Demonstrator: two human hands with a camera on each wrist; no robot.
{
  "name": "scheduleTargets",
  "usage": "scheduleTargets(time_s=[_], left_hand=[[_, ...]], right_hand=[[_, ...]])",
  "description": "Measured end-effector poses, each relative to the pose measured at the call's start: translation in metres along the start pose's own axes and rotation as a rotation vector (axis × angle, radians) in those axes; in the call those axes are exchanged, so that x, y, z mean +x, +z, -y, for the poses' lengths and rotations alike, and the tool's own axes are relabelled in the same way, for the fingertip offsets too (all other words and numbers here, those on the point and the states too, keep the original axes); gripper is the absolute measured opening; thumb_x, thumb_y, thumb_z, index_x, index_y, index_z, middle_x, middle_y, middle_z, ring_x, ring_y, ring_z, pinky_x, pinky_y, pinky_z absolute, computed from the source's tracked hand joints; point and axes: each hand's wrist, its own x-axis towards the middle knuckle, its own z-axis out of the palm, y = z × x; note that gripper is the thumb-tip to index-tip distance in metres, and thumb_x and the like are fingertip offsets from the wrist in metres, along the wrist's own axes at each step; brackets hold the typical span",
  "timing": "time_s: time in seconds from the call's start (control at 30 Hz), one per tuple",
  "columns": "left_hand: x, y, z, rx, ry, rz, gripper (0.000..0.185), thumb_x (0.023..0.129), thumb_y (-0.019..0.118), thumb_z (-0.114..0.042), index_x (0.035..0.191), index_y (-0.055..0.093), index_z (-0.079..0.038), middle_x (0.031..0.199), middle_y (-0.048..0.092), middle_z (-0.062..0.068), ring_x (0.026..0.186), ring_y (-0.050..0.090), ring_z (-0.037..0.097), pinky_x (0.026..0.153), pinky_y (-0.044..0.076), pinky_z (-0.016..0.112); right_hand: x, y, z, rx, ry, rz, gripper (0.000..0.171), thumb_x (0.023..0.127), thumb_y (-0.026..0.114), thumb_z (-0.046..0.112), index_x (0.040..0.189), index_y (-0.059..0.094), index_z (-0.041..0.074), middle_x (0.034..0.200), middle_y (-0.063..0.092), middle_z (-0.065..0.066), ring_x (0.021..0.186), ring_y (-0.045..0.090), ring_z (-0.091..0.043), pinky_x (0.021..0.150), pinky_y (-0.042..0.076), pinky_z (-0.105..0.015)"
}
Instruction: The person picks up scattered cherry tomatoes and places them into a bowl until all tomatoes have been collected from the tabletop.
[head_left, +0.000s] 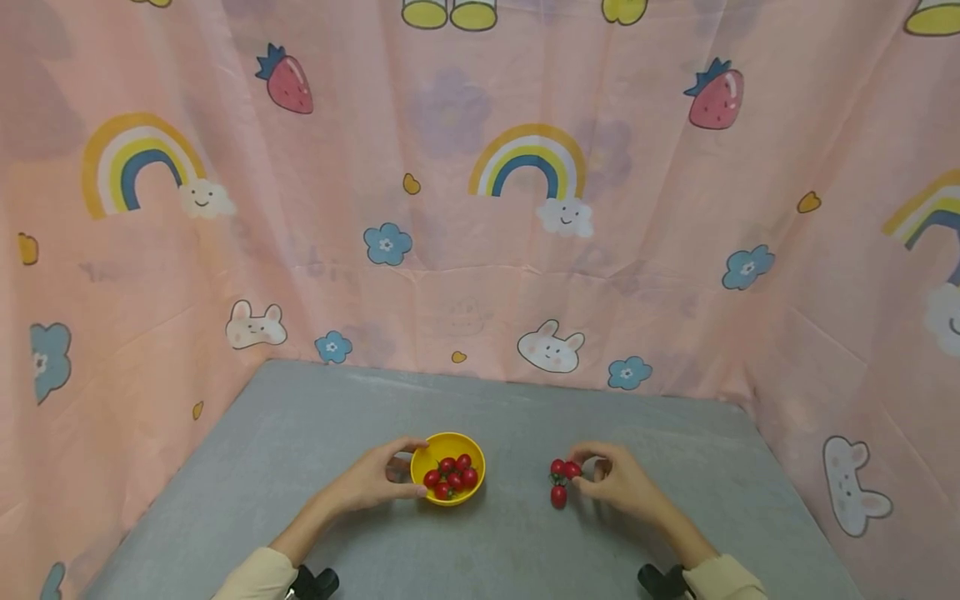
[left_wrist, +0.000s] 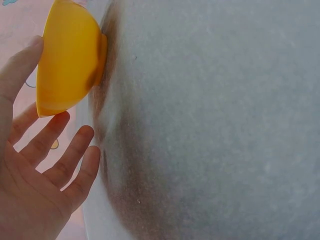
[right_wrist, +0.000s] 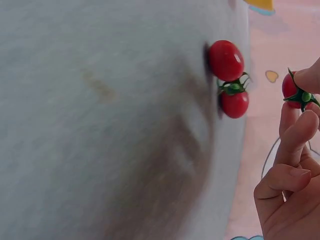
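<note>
A yellow bowl holding several cherry tomatoes stands on the grey table. My left hand grips its left side, thumb and index finger at the rim; in the left wrist view the other fingers of that hand spread below the bowl. To the right, my right hand pinches one cherry tomato with a green calyx between thumb and fingertip, raised off the table in the right wrist view. Two more tomatoes, a nearer one and a farther one, lie beside it.
The grey table extends around both hands. A pink printed curtain hangs behind the table and along its sides. Black straps with camera mounts sit at both wrists, beside cream sleeves.
</note>
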Motion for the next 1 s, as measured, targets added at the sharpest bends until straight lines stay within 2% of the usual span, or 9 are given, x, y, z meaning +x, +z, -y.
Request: scheduleTargets(time_s=[0.2,0.5,0.77,1.0], left_hand=[[0.001,-0.001,-0.001,-0.001,0.003,0.001,0.062,0.089,0.082,-0.028,0.142,0.054,-0.009,0.141,0.055,0.012,0.112,0.063,0.029,0.09,0.056,0.039],[0.0,-0.001,-0.003,-0.011,0.0,0.01,0.064,0.089,0.082,-0.028,0.143,0.053,-0.008,0.143,0.053,0.014,0.115,0.063,0.032,0.09,0.056,0.04],[0.0,-0.001,-0.003,-0.004,0.022,0.005,0.064,0.089,0.082,-0.027,0.143,0.054,-0.006,0.143,0.054,0.014,0.114,0.064,0.031,0.09,0.056,0.04],[-0.001,0.0,-0.003,-0.008,0.024,0.007,0.064,0.089,0.082,-0.027,0.142,0.054,-0.006,0.141,0.055,0.015,0.113,0.064,0.031,0.088,0.057,0.039]], right_hand=[[0.016,0.005,0.011,-0.045,0.045,-0.019,0.022,0.087,0.08,0.007,0.107,0.072,0.013,0.1,0.068,-0.003,0.056,0.046,-0.011,0.046,0.039,-0.024],[0.036,0.016,0.017,-0.011,-0.026,-0.025,0.023,0.086,0.079,0.004,0.106,0.072,0.012,0.097,0.068,-0.003,0.055,0.047,-0.01,0.045,0.039,-0.023],[0.05,0.024,0.03,0.0,-0.02,-0.004,0.02,0.089,0.077,0.006,0.107,0.072,0.012,0.098,0.066,-0.005,0.055,0.047,-0.012,0.046,0.041,-0.023],[0.061,0.037,0.035,0.025,-0.078,0.011,0.021,0.087,0.08,0.007,0.107,0.072,0.009,0.099,0.067,-0.005,0.057,0.049,-0.015,0.046,0.042,-0.023]])
